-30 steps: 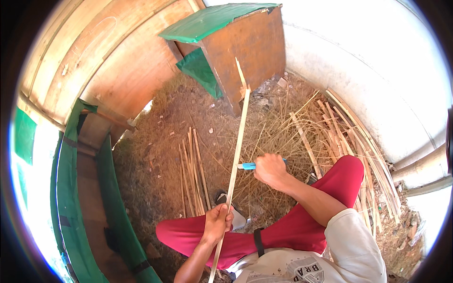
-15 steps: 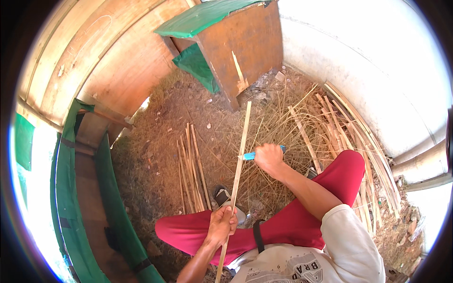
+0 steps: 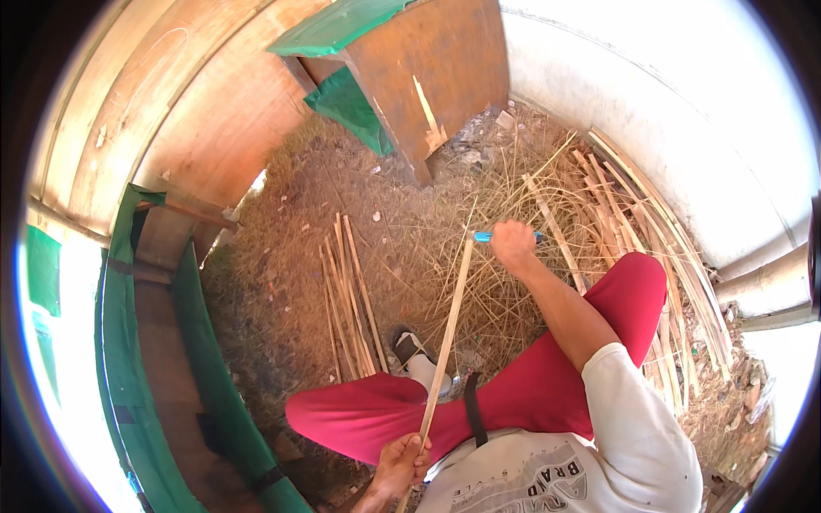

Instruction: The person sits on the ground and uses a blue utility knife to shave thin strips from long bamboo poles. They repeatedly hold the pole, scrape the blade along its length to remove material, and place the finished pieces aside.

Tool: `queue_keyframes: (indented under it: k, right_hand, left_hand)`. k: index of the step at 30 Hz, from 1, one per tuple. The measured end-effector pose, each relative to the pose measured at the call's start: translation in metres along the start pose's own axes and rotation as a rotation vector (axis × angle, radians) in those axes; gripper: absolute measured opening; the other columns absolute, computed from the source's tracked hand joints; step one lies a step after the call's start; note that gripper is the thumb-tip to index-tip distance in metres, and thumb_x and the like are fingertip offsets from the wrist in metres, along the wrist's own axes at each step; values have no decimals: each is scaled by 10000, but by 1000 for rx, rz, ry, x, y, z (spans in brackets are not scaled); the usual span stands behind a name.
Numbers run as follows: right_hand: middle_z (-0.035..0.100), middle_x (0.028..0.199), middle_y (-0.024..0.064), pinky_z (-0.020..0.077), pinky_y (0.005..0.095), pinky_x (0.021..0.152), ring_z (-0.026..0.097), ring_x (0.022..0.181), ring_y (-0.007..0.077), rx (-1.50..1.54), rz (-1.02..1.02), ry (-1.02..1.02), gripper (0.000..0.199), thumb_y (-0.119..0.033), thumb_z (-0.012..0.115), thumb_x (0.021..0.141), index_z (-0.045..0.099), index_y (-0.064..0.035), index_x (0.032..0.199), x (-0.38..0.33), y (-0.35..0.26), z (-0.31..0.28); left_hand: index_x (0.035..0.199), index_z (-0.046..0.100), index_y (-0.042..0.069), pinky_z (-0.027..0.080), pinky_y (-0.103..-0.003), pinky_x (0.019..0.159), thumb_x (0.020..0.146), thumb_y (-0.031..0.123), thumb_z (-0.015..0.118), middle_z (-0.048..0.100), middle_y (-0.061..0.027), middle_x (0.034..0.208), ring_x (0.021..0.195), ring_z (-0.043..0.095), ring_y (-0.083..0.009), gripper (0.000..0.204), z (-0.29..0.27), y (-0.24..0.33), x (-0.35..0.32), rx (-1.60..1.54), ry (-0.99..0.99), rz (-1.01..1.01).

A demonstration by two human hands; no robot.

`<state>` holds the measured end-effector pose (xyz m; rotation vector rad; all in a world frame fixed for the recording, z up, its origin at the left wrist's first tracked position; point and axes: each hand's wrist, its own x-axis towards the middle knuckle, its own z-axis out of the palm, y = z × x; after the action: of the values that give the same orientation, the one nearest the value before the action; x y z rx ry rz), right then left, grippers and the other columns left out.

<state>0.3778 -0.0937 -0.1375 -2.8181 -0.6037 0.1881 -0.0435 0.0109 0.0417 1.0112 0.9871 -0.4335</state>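
A long, pale bamboo strip [image 3: 451,324] slants up and away from my lap. My left hand [image 3: 402,462] is closed round its lower part, close to my body. Out in front, my right hand [image 3: 514,245] grips a blue-handled knife [image 3: 483,237], most of whose handle is hidden in the fist. The knife touches the strip near its far end, and its blade is too small to make out clearly. A thin sliver points up beyond that spot.
Split bamboo strips [image 3: 352,295] lie beyond my left knee. Thin shavings [image 3: 479,282] cover the ground ahead. More strips [image 3: 658,231] lean along the white wall at right. A wooden cabinet [image 3: 432,64] with green covering stands ahead, and a green-edged bench [image 3: 192,368] at left.
My right hand and the knife have moved away from me along the strip, toward its far end. My left hand has drawn back toward my body with the strip.
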Motion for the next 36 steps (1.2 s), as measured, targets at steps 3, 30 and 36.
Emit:
queue_keyframes:
  k: [3,30,36]
  right_hand:
    - [721,872,140,577,401,705,724,825,291,-2,156,-152,161,-118,597,900,727,-24,897,4,19,5]
    - [662,655,74,292,217,421,393,457,46,1658,-25,-3,307,-313,677,947,688,-7,920,-63,-57,-111]
    - [671,679,87,290,214,414,390,438,54,1689,120,124,234,-238,668,950,632,-38,834,-42,-26,-129]
  left_hand:
    - [979,530,38,305,-230,408,1072,207,389,405,26,630,472,354,-66,239,-10,-8,-24,39,28,5]
    - [997,609,-16,411,-333,539,1053,202,446,479,-41,599,546,449,-125,278,48,189,73,1042,109,836]
    - [1271,536,30,519,-415,782,965,271,620,675,-146,960,851,671,-253,399,73,200,59,1170,376,936]
